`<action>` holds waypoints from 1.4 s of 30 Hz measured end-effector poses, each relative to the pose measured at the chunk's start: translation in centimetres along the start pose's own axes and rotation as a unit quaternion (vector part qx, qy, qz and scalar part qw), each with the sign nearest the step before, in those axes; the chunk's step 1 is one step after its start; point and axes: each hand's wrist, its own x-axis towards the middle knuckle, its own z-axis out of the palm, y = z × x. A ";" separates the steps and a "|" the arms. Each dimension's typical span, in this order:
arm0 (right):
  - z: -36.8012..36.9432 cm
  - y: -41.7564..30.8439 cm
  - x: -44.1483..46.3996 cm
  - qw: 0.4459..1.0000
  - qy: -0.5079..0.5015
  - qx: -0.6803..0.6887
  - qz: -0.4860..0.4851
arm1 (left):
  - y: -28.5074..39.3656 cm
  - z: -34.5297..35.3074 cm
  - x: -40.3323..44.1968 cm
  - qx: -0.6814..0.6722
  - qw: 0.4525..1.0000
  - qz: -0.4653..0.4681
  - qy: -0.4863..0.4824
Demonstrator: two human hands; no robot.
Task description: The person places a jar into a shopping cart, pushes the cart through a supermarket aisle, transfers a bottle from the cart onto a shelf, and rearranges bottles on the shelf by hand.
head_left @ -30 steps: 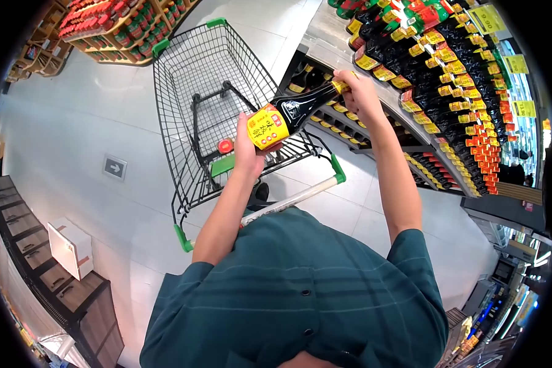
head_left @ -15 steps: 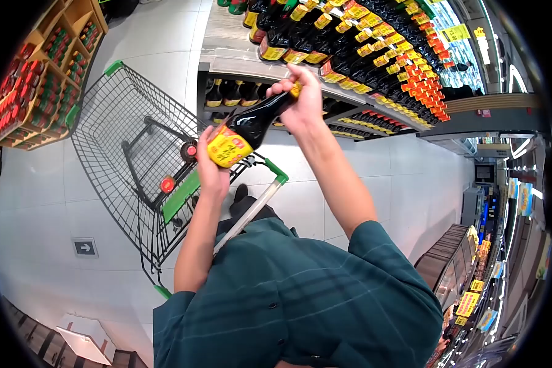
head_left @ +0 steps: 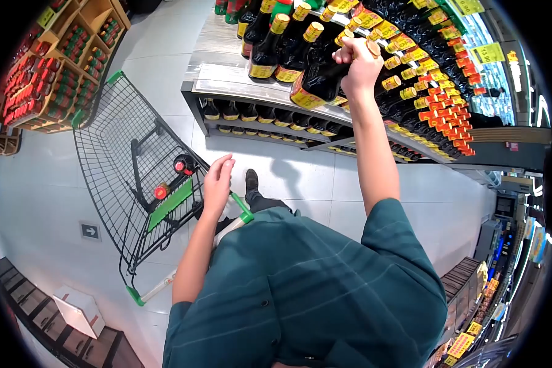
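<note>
My right hand (head_left: 360, 69) is closed around the neck of a soy sauce bottle (head_left: 318, 83), a dark bottle with a yellow label and cap. The bottle leans at the front edge of the display shelf (head_left: 242, 86), beside other dark bottles (head_left: 265, 55); whether its base rests on the shelf I cannot tell. My left hand (head_left: 217, 187) holds nothing, its fingers loosely bent and apart from the bottle. It hovers near the green-ended handle (head_left: 245, 216) of a shopping cart (head_left: 113, 153). Inside the cart lie two items with red caps (head_left: 161, 192).
Below the display top, a lower shelf (head_left: 257, 134) holds rows of more bottles. A wooden rack (head_left: 61, 67) with red and green jars stands at the left. At lower left are dark cabinets (head_left: 49, 319) with a white box (head_left: 80, 311) on them.
My right hand has carried the bottle forward and right to the shelf. The left hand has let go of the bottle and stays back near the cart handle. The view has shifted nearer the shelf.
</note>
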 end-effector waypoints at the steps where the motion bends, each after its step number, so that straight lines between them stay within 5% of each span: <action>1: -1.0 0.7 1.0 1.000 -0.009 0.014 -0.003 | -0.9 0.2 0.0 0.009 0.999 0.024 0.020; 16: -5.6 8.2 6.2 0.991 -0.117 0.068 -0.013 | -2.8 3.5 -2.2 0.184 0.949 0.156 0.203; 33: -7.7 14.0 5.1 0.994 -0.108 0.016 0.002 | -3.3 3.8 -1.3 0.250 0.937 0.169 0.174; 42: -9.0 13.9 5.5 0.992 -0.121 -0.008 0.016 | -3.4 4.0 -0.8 0.357 0.888 0.247 0.150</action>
